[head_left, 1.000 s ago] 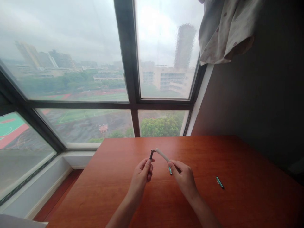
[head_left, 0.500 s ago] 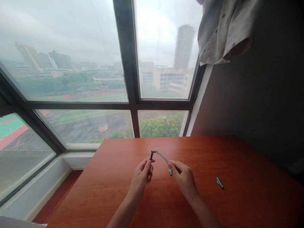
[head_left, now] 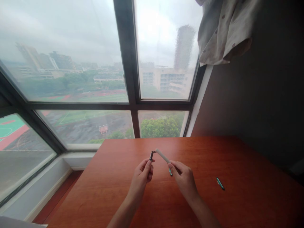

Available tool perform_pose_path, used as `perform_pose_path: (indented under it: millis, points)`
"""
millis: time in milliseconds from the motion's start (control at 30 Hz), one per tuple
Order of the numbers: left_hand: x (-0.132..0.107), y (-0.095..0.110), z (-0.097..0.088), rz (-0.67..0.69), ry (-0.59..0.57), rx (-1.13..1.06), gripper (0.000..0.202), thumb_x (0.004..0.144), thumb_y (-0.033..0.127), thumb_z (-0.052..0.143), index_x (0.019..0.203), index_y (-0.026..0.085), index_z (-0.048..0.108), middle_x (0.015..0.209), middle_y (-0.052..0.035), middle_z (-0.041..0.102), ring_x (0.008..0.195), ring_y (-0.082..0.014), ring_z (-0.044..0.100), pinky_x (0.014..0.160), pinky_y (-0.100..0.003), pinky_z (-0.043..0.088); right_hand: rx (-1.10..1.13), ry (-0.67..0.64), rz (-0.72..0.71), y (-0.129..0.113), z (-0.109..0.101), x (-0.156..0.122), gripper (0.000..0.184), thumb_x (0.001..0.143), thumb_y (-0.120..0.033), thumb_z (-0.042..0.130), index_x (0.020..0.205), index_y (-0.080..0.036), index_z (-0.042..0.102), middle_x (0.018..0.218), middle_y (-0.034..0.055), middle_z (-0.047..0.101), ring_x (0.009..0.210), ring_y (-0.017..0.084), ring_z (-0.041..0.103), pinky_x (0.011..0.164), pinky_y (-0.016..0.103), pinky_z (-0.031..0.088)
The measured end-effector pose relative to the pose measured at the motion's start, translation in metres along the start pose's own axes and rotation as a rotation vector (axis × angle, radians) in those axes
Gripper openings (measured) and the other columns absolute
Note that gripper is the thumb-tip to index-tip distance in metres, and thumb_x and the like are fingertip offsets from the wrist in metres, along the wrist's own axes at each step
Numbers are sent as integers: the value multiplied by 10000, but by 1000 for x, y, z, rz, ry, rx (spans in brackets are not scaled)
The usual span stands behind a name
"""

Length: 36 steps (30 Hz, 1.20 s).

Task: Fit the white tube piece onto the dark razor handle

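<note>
My left hand is closed on a small dark stick-like piece, held upright between thumb and fingers. A short thin part bends right from its top. In my right hand is a slim pale rod, pinched at its lower end and slanting up to the left. The rod's upper tip meets or nearly meets the dark piece's bent end; I cannot tell if they are joined. Just beneath the right fingers shows a small teal-and-dark piece, partly hidden, either on the table or in the hand.
A teal-and-black pen-like piece lies on the reddish wooden table to the right. Large framed windows stand behind the table. A pale garment hangs at upper right, before a dark wall.
</note>
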<state>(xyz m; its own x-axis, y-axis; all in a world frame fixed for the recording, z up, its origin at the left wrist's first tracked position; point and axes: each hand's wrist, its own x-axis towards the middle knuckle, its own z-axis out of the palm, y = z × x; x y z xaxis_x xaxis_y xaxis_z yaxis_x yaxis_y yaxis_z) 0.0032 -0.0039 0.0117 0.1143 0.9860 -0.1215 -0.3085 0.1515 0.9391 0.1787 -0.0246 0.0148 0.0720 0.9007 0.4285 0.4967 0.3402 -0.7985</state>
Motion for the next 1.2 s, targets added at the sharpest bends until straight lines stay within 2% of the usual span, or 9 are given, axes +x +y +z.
perform_pose_path:
  millis: [267,500,833,1200]
  points:
    - [0,1,-1,-3,-5,7,410,709,501,673,929,160,616,607,57,457,431,-39,342,397,-170,184,-64,7,-16,0,-1,0,352,913,-360,460,703,-174,672,601,16,616,552,144,553,525,205,379]
    - [-1,4,1,-13,10,-1,417,698,505,680,919,158,616,594,61,452,423,-39,326,395,-175,174,-62,32,-20,-1,-1,0,370,920,-393,441,764,-172,693,656,46,652,588,164,575,546,220,402]
    - [-6,6,5,-29,4,60,455,688,536,674,909,140,636,580,53,449,419,-44,325,395,-183,171,-23,-40,5,-6,0,-1,384,926,-399,434,788,-163,704,602,11,593,558,142,547,526,209,390]
    - [-4,5,5,-12,8,80,434,693,530,667,902,151,633,568,56,443,411,-48,316,390,-183,163,-12,-65,17,-3,1,0,441,925,-427,415,717,-155,693,577,12,580,533,135,535,495,202,377]
